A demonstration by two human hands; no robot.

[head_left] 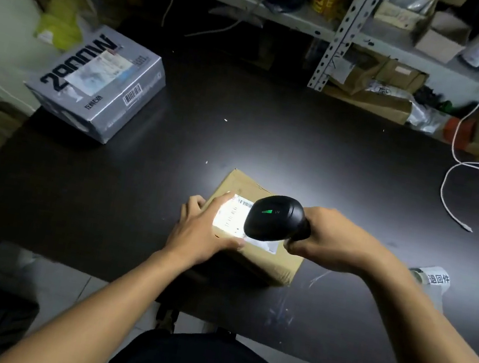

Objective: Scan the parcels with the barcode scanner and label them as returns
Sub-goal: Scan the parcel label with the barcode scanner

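Scan step in progress on the brown cardboard parcel [257,235], near edge of the dark table [241,124], right in front of the person.

Right hand [337,243] is wrapped around the handle of the black barcode scanner [277,219], head tipped down and left at the white shipping label [243,224] on the parcel top. Scanner light washes the label out bright, green indicator lit on the scanner's back. My read: held close above so the beam covers the barcode.

Left hand [208,228] lies flat on the parcel's left side, fingers straight and spread, fingertips at the label's edge, thumb along the near edge. Probably pinning the box so it doesn't slide or turn under the beam. Not gripping anything.

So the parcel sits under both hands: left touching it, scanner above it and apart from it as far as I can tell.

Grey printed box [96,81] sits well apart at the far left corner, barcode sticker facing up; can't tell whether it's been processed. Roll of return labels [433,282] lies just beyond the right wrist, untouched; labelling not yet done on this parcel. White cable [454,198] trails across the table's right side.
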